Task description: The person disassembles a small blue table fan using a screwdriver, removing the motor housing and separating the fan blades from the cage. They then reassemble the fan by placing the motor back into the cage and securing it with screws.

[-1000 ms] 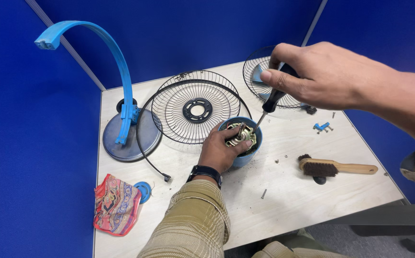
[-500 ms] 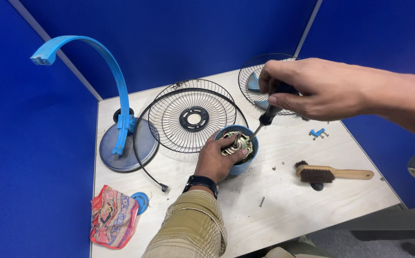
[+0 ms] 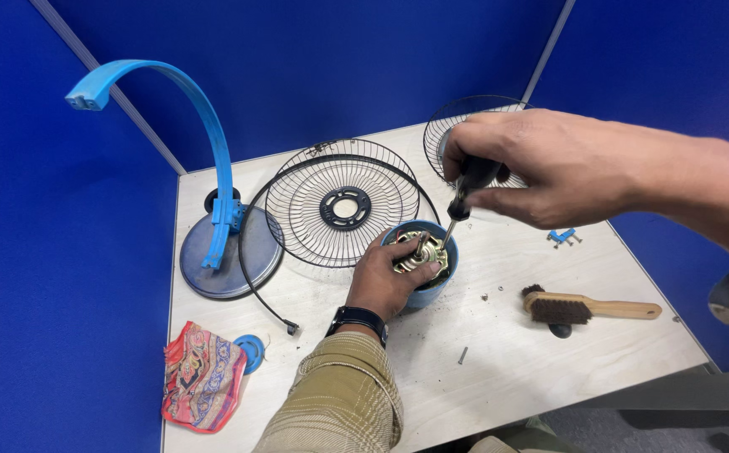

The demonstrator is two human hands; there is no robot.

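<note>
The left hand [image 3: 385, 281] grips the blue motor housing [image 3: 421, 262] near the table's [image 3: 507, 369] centre, fingers curled over its rim and brass-coloured motor. The right hand [image 3: 541, 168] is closed around a black-handled screwdriver [image 3: 463, 195], its tip set down into the housing from one o'clock. A wire fan guard [image 3: 341, 204] lies touching the housing at eleven o'clock. A wooden brush [image 3: 587, 308] rests at three o'clock, a blue curved stand [image 3: 213, 210] at nine, a patterned cloth [image 3: 201, 377] at eight
</note>
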